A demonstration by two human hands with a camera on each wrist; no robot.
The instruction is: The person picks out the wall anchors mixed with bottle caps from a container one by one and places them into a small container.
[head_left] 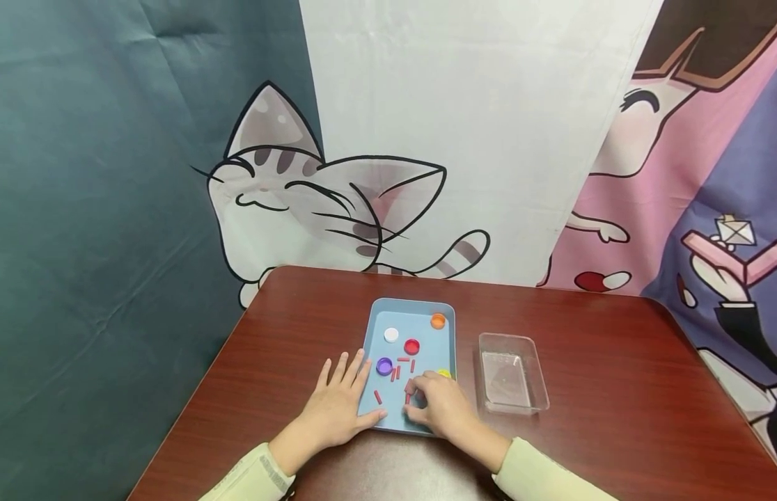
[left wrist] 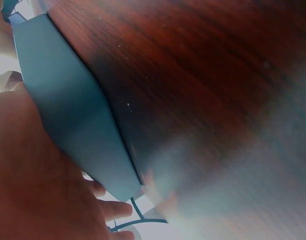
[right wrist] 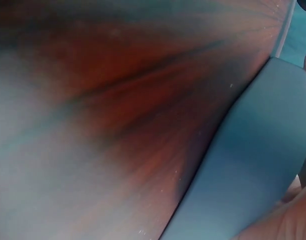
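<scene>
- Presently, left hand: lower centre of frame, fingers spread, grip unloaded, at left edge of blue tray.
- Right hand: grip curved about red stick; hold cannot be confirmed.

Reddish-brown table, blue tray on it, clear box just beside

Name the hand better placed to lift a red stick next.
Probably the right hand: it arches over a short red stick, while the left hand lies spread at the edge of the blue rectangular tray.
</scene>
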